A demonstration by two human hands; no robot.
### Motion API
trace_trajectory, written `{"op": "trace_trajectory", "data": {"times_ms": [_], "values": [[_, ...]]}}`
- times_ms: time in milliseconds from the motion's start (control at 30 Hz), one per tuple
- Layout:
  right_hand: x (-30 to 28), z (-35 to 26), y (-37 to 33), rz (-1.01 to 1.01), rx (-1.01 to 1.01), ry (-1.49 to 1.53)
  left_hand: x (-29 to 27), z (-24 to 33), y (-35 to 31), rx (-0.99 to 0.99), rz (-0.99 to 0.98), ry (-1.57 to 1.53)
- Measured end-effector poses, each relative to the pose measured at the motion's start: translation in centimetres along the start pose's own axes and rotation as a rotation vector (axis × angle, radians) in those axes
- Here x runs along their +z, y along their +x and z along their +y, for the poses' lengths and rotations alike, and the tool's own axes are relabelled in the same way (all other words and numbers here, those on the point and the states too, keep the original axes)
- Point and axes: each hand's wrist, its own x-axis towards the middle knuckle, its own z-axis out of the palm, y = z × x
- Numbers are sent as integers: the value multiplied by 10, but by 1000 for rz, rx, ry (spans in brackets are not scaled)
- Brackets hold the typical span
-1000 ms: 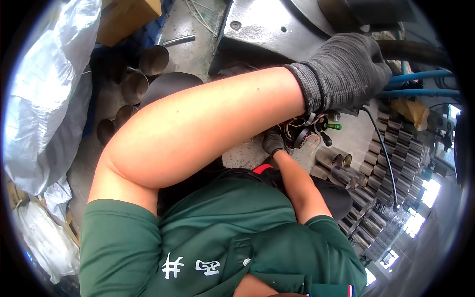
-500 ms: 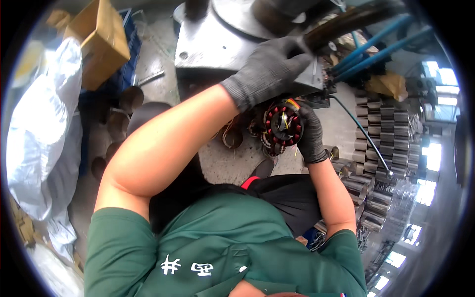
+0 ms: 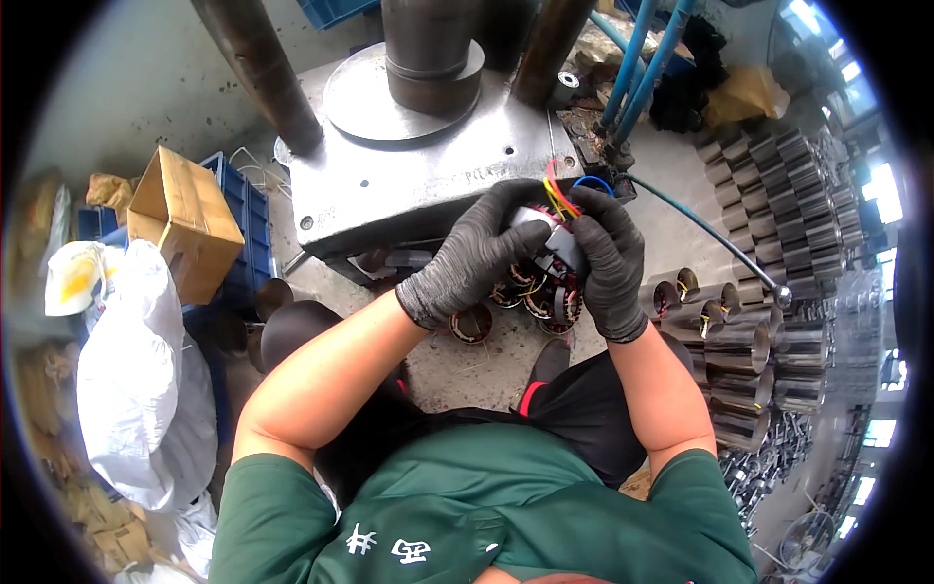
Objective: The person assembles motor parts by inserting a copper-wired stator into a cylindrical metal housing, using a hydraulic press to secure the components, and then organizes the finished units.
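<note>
Both my hands, in dark grey knit gloves, are closed around a motor stator point(image 3: 561, 245) in front of the press table's point(image 3: 409, 206) near edge. My left hand point(image 3: 479, 245) grips its left side, thumb across the top. The right hand point(image 3: 611, 261) wraps its right side, fingers beside the red, yellow and blue lead wires point(image 3: 556, 195) sticking up from it. A pale grey face of the stator shows between the thumbs; the gloves hide much of the rest. Below my hands, several wound stators point(image 3: 556, 304) sit near the floor, with another stator point(image 3: 471, 325) further left.
A heavy press ram point(image 3: 428, 49) stands on a round plate. To the right, a green lever point(image 3: 715, 234) with a ball end reaches out before stacked metal cylinders point(image 3: 769, 185). A cardboard box point(image 3: 190, 238), blue crate point(image 3: 255, 209) and white sack point(image 3: 131, 375) stand left.
My left hand has come down from above the press table's right side onto the stator. The right hand's stator has turned, its red windings now out of sight. The view has shifted.
</note>
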Motion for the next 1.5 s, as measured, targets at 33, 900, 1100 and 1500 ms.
{"op": "trace_trajectory", "data": {"times_ms": [33,900,1100,1500], "values": [[-3,4,-1,-35,-11,-101,4,-2,-3,-13,0,63],[0,15,7,-30,-75,-299,-10,-3,-4,-139,-153,8],[-3,14,10,-65,-120,-415,3,-12,-12,-155,-29,-40],[-3,13,19,-19,137,-137,3,-3,-4,-174,44,-216]]}}
